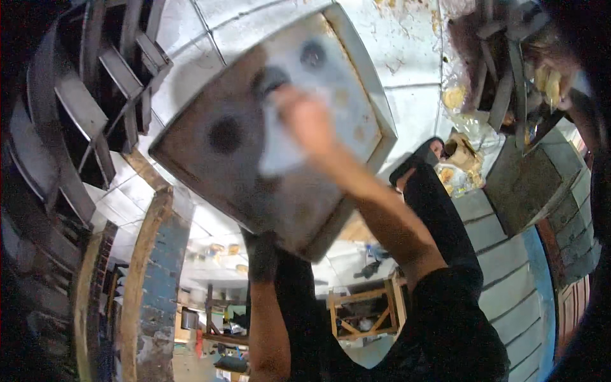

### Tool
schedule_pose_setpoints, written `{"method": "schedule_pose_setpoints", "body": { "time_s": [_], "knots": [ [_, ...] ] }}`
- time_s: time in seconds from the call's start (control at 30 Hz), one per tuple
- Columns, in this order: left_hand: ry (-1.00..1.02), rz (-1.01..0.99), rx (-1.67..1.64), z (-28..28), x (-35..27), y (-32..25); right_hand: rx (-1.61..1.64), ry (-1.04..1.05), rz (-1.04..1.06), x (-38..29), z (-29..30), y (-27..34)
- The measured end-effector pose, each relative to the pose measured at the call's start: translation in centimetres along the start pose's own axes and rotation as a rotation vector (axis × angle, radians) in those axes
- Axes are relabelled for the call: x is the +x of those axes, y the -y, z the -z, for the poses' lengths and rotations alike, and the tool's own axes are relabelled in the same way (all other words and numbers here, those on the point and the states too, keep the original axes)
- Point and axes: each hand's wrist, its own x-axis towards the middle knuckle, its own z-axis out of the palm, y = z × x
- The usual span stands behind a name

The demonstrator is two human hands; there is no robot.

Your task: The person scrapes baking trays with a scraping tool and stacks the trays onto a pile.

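Note:
A large square metal tray (296, 200) with raised sides is tilted in front of me, brown-stained over much of its face, with a pale patch in the middle. Rust-coloured marks run along its right inner edge. Two dark round spots show on it, one at left (226, 135) and one near the top (313, 56). My left hand (262, 258), in a dark glove, grips the tray's lower edge; its fingers are partly hidden. Motion blurs my bare right hand (303, 117) over the tray's face. A dark, blurred shape (271, 80) is at its fingertips; whether it is held cannot be told.
Dark metal frames (119, 71) crowd the left side, above worn wooden boards (152, 267). My sandalled foot (420, 160) is at right, beside a torn cardboard tube (462, 149) and clear plastic bags (456, 98) on the tiled floor. Another metal tray (525, 181) stands further right.

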Motion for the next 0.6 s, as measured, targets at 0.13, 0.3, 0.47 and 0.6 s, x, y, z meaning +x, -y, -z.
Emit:
{"method": "schedule_pose_setpoints", "body": {
  "time_s": [0.13, 0.3, 0.47, 0.6],
  "knots": [
    [0.024, -0.103, 0.004, -1.6, 1.4, 1.3, -0.119, -0.458, -0.057, 10.5, 5.8, -10.9],
    [-0.225, -0.070, 0.011, -1.7, 1.2, 1.4, -0.048, -0.040, 0.199, -4.9, -3.4, -5.1],
    [-0.012, -0.269, -0.410, -2.9, 1.8, 4.3, -0.237, 0.001, 0.044, -16.5, -4.0, -11.9],
    [-0.120, -0.207, -0.407, -6.0, 0.2, 3.0, -0.284, -0.345, -0.082, -4.9, 2.3, -22.2]
  ]
}}
